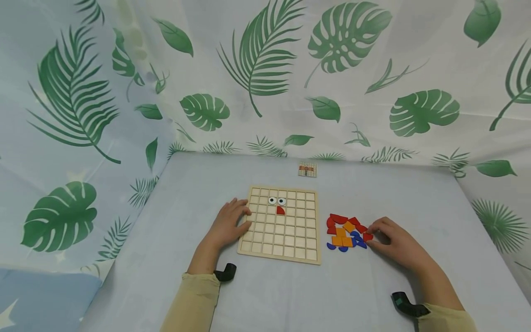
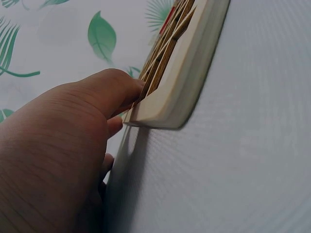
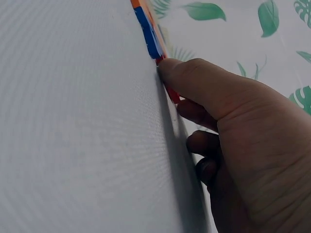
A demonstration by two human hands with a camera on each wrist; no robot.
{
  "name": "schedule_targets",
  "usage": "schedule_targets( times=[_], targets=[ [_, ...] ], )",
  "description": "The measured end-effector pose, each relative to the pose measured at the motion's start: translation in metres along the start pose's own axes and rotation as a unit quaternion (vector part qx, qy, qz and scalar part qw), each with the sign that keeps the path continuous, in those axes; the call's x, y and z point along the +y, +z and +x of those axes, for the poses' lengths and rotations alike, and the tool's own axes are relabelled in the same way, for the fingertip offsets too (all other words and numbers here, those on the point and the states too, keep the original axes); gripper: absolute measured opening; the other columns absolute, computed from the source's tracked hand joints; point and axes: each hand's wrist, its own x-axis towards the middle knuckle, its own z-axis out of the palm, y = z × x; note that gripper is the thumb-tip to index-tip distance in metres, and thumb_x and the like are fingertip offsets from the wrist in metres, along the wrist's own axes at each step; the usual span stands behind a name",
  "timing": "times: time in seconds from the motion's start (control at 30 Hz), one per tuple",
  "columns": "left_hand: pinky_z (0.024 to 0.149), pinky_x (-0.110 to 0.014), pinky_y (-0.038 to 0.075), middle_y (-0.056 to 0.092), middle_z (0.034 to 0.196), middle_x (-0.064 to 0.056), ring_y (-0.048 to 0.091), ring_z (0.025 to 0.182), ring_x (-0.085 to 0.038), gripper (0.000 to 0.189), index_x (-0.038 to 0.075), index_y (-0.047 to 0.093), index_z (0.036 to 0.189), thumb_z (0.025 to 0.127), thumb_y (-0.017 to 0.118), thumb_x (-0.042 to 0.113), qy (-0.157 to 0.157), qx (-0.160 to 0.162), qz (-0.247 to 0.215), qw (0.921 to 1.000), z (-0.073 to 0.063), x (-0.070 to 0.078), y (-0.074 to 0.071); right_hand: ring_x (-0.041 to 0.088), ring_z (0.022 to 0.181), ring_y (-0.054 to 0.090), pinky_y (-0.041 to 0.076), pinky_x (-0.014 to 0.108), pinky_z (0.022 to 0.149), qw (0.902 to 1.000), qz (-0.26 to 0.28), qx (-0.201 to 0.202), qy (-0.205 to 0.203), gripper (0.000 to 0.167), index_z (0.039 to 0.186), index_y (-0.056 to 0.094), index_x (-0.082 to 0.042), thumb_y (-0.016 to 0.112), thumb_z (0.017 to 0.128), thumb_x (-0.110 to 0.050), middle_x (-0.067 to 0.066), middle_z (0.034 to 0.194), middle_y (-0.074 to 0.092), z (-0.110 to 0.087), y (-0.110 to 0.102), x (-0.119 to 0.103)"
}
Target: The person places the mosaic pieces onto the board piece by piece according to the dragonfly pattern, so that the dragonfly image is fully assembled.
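A square wooden grid board (image 1: pixel 267 230) lies flat on the table. My left hand (image 1: pixel 227 223) rests at its left edge, fingertips and thumb touching the rim (image 2: pixel 150 116). On the board sit two round eye pieces (image 1: pixel 281 201) side by side, with a red quarter-round piece (image 1: pixel 280 210) just under them. To the right of the board, my right hand (image 1: pixel 396 242) pinches a red piece (image 1: pixel 367 236) between thumb and index finger, at the right side of a loose group of flat pieces. In the right wrist view the thumb partly covers this red piece (image 3: pixel 172 94).
The group holds several orange squares (image 1: pixel 340 232), blue pieces (image 1: pixel 331 246) and red pieces (image 1: pixel 339 218). A small pattern card (image 1: pixel 307 169) lies beyond the board. Leaf-printed cloth (image 1: pixel 265 124) stands behind the table and along its left side.
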Motion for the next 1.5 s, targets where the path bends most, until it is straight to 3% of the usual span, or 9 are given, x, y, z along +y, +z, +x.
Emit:
schedule_targets(
  times=[0.13, 0.57, 0.73, 0.83, 0.93, 1.1, 1.23, 1.5],
  targets=[
    [0.124, -0.055, 0.019, 0.045, 0.153, -0.006, 0.03, 0.148, -0.037, 0.021, 0.019, 0.059, 0.111, 0.095, 0.064, 0.032, 0.001, 0.002, -0.002, 1.0, 0.0, -0.001, 0.0, 0.02, 0.11, 0.055, 0.054, 0.023, 0.092, 1.0, 0.001, -0.002, -0.001, 0.025, 0.106, 0.065, -0.029, 0.077, 0.085, -0.035, -0.002, 0.115, 0.059, 0.001, -0.001, -0.001],
    [0.125, -0.053, 0.016, 0.044, 0.154, -0.005, 0.028, 0.149, -0.035, 0.022, 0.021, 0.059, 0.113, 0.095, 0.064, 0.033, -0.004, -0.005, 0.001, 1.0, 0.0, -0.002, 0.0, 0.019, 0.105, 0.054, 0.052, 0.016, 0.087, 0.9998, 0.003, 0.006, -0.02, 0.022, 0.104, 0.067, -0.028, 0.077, 0.086, -0.035, -0.003, 0.111, 0.06, 0.001, -0.009, -0.006],
    [0.125, -0.053, 0.017, 0.044, 0.153, -0.005, 0.029, 0.149, -0.036, 0.022, 0.02, 0.059, 0.113, 0.095, 0.064, 0.033, 0.002, -0.002, -0.001, 1.0, 0.0, 0.0, 0.0, 0.012, 0.095, 0.053, 0.052, 0.013, 0.079, 0.9982, 0.005, 0.021, -0.056, 0.023, 0.102, 0.067, -0.027, 0.08, 0.084, -0.029, -0.007, 0.105, 0.059, 0.005, -0.011, -0.012],
    [0.124, -0.054, 0.018, 0.045, 0.152, -0.006, 0.03, 0.148, -0.037, 0.021, 0.02, 0.059, 0.112, 0.095, 0.064, 0.032, 0.008, 0.006, -0.001, 0.9999, 0.0, -0.001, 0.0, 0.007, 0.086, 0.049, 0.052, 0.016, 0.07, 0.9957, 0.011, 0.03, -0.087, 0.025, 0.101, 0.067, -0.027, 0.082, 0.082, -0.023, -0.01, 0.101, 0.058, 0.011, -0.011, -0.02],
    [0.124, -0.055, 0.019, 0.045, 0.152, -0.005, 0.03, 0.148, -0.036, 0.02, 0.021, 0.058, 0.111, 0.096, 0.063, 0.033, 0.009, 0.008, 0.001, 0.9999, 0.0, -0.002, 0.002, 0.007, 0.083, 0.048, 0.05, 0.018, 0.067, 0.9957, 0.017, 0.015, -0.09, 0.024, 0.1, 0.066, -0.026, 0.081, 0.082, -0.023, -0.01, 0.1, 0.057, 0.02, -0.011, -0.032],
    [0.124, -0.056, 0.019, 0.045, 0.153, -0.006, 0.029, 0.148, -0.037, 0.02, 0.021, 0.058, 0.111, 0.096, 0.062, 0.033, 0.012, 0.008, -0.005, 0.9999, -0.001, -0.003, 0.002, 0.011, 0.088, 0.052, 0.054, 0.019, 0.072, 0.9969, 0.021, -0.025, -0.072, 0.021, 0.101, 0.066, -0.026, 0.079, 0.085, -0.029, -0.008, 0.102, 0.058, 0.037, -0.01, -0.054],
    [0.123, -0.057, 0.019, 0.045, 0.152, -0.006, 0.03, 0.148, -0.037, 0.02, 0.021, 0.058, 0.111, 0.096, 0.062, 0.033, 0.014, 0.011, -0.005, 0.9998, -0.001, -0.003, 0.002, 0.013, 0.092, 0.055, 0.057, 0.023, 0.079, 0.995, 0.028, -0.038, -0.088, 0.019, 0.1, 0.066, -0.026, 0.078, 0.086, -0.028, -0.008, 0.103, 0.058, 0.051, -0.004, -0.069],
    [0.125, -0.054, 0.018, 0.044, 0.154, -0.005, 0.028, 0.149, -0.035, 0.021, 0.021, 0.058, 0.112, 0.097, 0.061, 0.035, 0.005, 0.0, -0.004, 1.0, -0.001, -0.003, 0.001, 0.014, 0.087, 0.055, 0.055, 0.023, 0.075, 0.9891, 0.065, -0.058, -0.119, 0.02, 0.102, 0.064, -0.026, 0.076, 0.087, -0.029, -0.009, 0.105, 0.055, 0.076, 0.007, -0.101]
  ],
)
